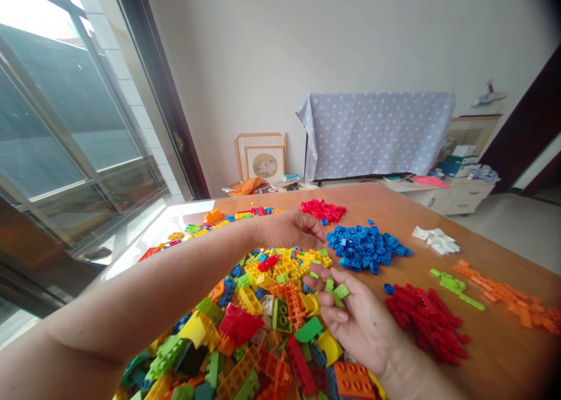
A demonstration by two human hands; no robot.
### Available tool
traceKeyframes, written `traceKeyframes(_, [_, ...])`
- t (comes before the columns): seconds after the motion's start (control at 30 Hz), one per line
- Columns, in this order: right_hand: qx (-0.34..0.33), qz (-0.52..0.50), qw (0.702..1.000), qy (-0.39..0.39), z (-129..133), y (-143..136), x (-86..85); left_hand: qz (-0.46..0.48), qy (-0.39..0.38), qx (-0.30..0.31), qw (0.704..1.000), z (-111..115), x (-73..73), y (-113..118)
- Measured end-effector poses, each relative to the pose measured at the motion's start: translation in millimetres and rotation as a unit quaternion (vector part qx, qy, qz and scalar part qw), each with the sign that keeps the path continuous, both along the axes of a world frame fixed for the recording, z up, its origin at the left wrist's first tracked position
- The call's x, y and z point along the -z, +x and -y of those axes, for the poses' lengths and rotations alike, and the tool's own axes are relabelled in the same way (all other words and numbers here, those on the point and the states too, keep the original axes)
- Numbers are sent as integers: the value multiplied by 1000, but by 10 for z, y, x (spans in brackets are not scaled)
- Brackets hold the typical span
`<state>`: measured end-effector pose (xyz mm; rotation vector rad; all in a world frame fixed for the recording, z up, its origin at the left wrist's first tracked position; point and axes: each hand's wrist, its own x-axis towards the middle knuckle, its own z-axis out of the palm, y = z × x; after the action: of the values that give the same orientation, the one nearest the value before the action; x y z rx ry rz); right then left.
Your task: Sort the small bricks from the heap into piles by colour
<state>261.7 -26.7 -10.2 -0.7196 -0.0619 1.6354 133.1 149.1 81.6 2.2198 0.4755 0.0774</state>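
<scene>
A large mixed heap of toy building bricks in yellow, red, orange, green and blue spreads beneath both arms. My left hand reaches across the heap's far part, its fingers bent and closed beside a pile of blue bricks. Whatever lies between those fingertips is hidden. My right hand is turned palm up over the heap's right side, fingers curled around several small lime-green bricks.
Sorted on the brown table are red bricks, white bricks, longer red bricks, a few green pieces and orange pieces. Behind stands a cabinet with a dotted cloth above it.
</scene>
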Motion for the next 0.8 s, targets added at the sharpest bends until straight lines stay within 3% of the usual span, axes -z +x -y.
traceKeyframes(0.07, [0, -22, 1000, 3, 4, 17, -16, 3, -31, 25, 999, 66, -33, 23])
traceKeyframes(0.13, [2, -28, 1000, 12, 7, 39, -22, -8, -4, -9, 1000, 16, -36, 3])
traceKeyframes(0.23, [7, -9, 1000, 27, 12, 64, -10, -88, 136, -94, 982, -223, 36, -115])
traceKeyframes(0.3, [8, 6, 999, 32, 14, 67, 6, -167, 212, -109, 957, -422, 139, -240])
traceKeyframes(0.4, [2, 27, 999, 29, 15, 54, 28, -233, 225, -99, 941, -667, 334, -443])
traceKeyframes(0.53, [-1, 47, 999, 19, 18, 36, 39, -296, 208, -63, 930, -808, 532, -621])
traceKeyframes(0.63, [2, 51, 999, 19, 17, 39, 48, -312, 218, -56, 923, -846, 601, -685])
traceKeyframes(0.8, [4, 56, 998, 20, 2, 63, 64, -324, 287, -116, 894, -1006, 664, -847])
